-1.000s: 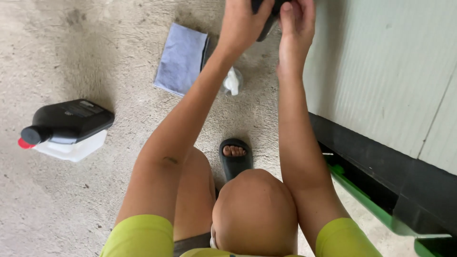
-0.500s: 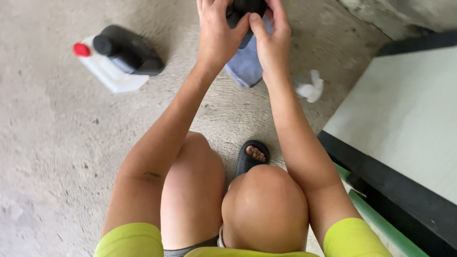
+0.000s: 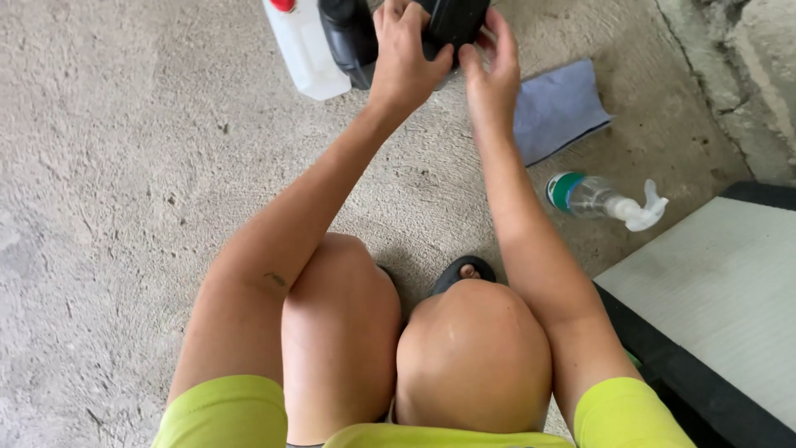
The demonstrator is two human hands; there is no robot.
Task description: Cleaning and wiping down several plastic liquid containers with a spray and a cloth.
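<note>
Both hands, left hand (image 3: 404, 58) and right hand (image 3: 491, 70), clasp a black object (image 3: 454, 21) at the far edge; it may slip onto the concrete floor (image 3: 124, 207), striking the jugs (image 3: 319, 41) just left.

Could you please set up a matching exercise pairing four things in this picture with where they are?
Things:
1. black object
2. cloth
3. spray bottle
4. white jug

Places:
A. lying on its side on the concrete, near the white panel
B. held between both hands
C. at the top edge, beside a black bottle
D. flat on the concrete, just right of the right hand

Pairs: 1-B, 2-D, 3-A, 4-C
</note>
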